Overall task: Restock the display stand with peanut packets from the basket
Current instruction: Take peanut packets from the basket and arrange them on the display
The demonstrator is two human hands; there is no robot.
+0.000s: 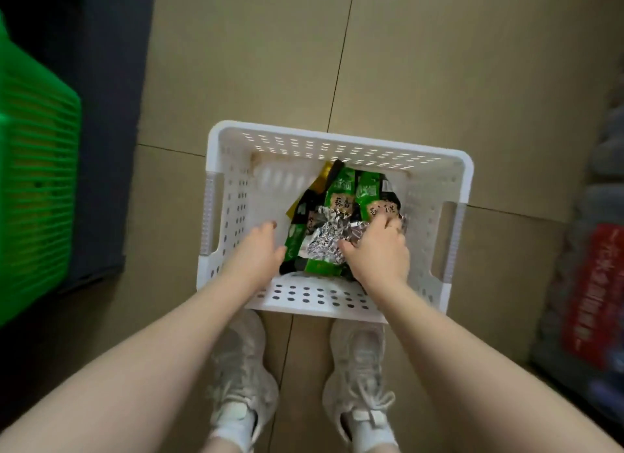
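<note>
A white perforated basket (233,195) stands on the tan floor in front of my feet. Inside it lies a heap of green-and-black peanut packets (341,192), some turned silver side up (324,239). My right hand (378,250) reaches into the heap, fingers curled down onto the packets at the heap's right side. My left hand (256,253) is inside the basket just left of the heap, fingers relaxed, its thumb close to a green packet's edge and holding nothing. The display stand is out of sight.
A green slatted crate (33,182) stands at the far left beside a dark grey block (101,148). Red-labelled packs (594,297) sit along the right edge. My two pale sneakers (243,385) stand just behind the basket on the tiled floor.
</note>
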